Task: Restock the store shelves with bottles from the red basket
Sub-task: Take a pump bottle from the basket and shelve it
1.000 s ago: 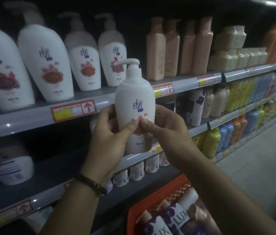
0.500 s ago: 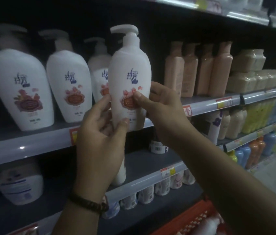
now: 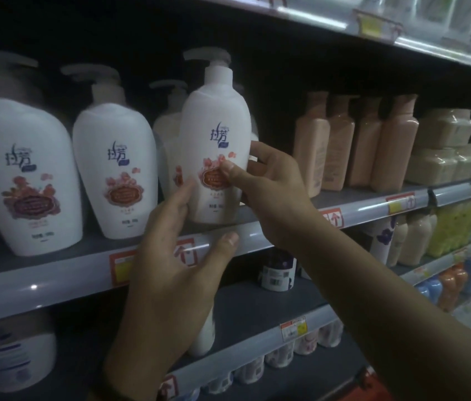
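Note:
A white pump bottle [image 3: 217,125] with a red flower label stands upright on the grey shelf [image 3: 55,282], near its front edge. My right hand [image 3: 274,195] holds it, thumb on the front label and fingers round its right side. My left hand [image 3: 170,273] has straight fingers touching the bottle's lower left side, while its thumb hangs free in front of the shelf's price rail. A sliver of the red basket [image 3: 373,382] shows at the bottom right; what it holds is out of view.
Matching white pump bottles [image 3: 115,175] stand in a row to the left and one behind. Peach bottles [image 3: 353,143] and beige packs [image 3: 445,157] fill the shelf to the right. Lower shelves carry small jars [image 3: 277,273] and coloured bottles [image 3: 448,287].
Both hands carried the bottle up from in front of the shelf and set it down on the shelf. My left thumb has come off the bottle.

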